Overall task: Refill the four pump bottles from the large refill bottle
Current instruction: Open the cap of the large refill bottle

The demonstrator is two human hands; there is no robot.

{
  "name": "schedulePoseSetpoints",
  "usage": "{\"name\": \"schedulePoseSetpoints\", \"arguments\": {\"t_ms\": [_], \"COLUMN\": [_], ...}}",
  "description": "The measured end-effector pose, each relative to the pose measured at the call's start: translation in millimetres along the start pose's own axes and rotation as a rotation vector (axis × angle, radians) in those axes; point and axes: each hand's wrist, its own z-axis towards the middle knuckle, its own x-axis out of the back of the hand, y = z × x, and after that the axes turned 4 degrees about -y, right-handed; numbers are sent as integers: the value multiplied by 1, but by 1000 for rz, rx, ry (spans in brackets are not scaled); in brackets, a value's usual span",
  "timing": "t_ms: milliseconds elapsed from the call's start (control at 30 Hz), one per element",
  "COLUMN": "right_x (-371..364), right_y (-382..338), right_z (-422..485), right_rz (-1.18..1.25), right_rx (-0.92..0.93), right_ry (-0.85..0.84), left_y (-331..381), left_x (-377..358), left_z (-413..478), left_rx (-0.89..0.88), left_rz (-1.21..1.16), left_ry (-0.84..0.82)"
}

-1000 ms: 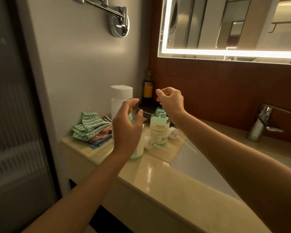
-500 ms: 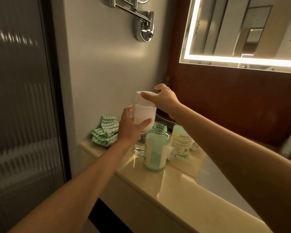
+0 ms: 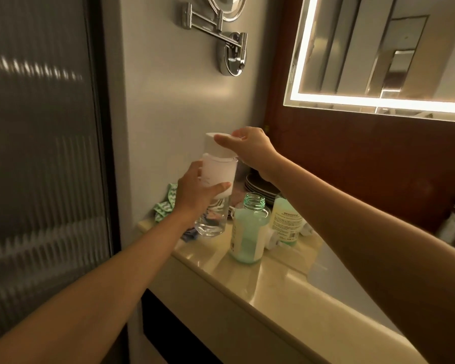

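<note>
Left hand (image 3: 195, 195) has its fingers wrapped round the big clear bottle (image 3: 217, 177) at the left end of the surface (image 3: 273, 282), right hand (image 3: 252, 151) fingers clamped on its white cap (image 3: 216, 148). Uncapped green bottle (image 3: 248, 235) stands just beside it, w/ another labelled bottle (image 3: 286, 219) right behind.

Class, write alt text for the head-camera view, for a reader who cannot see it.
A person's left hand grips a clear bottle around its middle while the right hand holds its white cap. An uncapped green bottle stands beside it on the counter.
</note>
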Motion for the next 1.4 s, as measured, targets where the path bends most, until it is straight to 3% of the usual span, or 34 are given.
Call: {"name": "schedulePoseSetpoints", "arguments": {"t_ms": [367,933,1200,1400], "right_x": [23,111,119,104], "right_y": [-50,39,30,30], "right_z": [-71,-172,-166,-155], "right_rz": [-47,-74,54,-355], "right_rx": [41,-150,-265,-110], "right_ry": [-17,153,-54,73], "left_y": [48,68,58,53], "left_x": [33,-87,-88,-90], "left_z": [-71,-146,-140,-140], "left_rx": [-34,-87,-182,-211], "left_rz": [-23,-153,-69,-66], "left_ry": [-23,-316,-370,-335]}}
